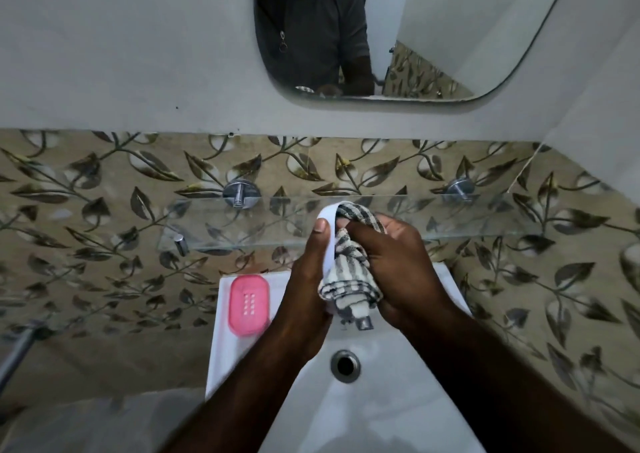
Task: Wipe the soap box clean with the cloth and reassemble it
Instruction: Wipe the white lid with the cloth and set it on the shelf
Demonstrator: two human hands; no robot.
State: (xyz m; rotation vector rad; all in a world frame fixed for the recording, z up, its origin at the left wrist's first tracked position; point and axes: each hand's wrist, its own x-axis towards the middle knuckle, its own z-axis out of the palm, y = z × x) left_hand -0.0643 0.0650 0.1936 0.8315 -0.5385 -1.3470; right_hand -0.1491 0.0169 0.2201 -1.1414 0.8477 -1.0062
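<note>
Over the sink: left hand grips the white soap box shell; right hand clenches the striped cloth against it. Pink tray sits on the sink's left rim. Risk: hard rubbing slips the smooth shell into the basin.

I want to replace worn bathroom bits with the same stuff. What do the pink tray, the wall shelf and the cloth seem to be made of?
The pink tray looks like moulded plastic: uniform colour, soft sheen, punched drain holes. The wall shelf seems to be clear glass, since the tiles show through it, on shiny metal pegs. The cloth looks like woven striped cotton, matte and crumpled, though the fibre is uncertain.
</note>
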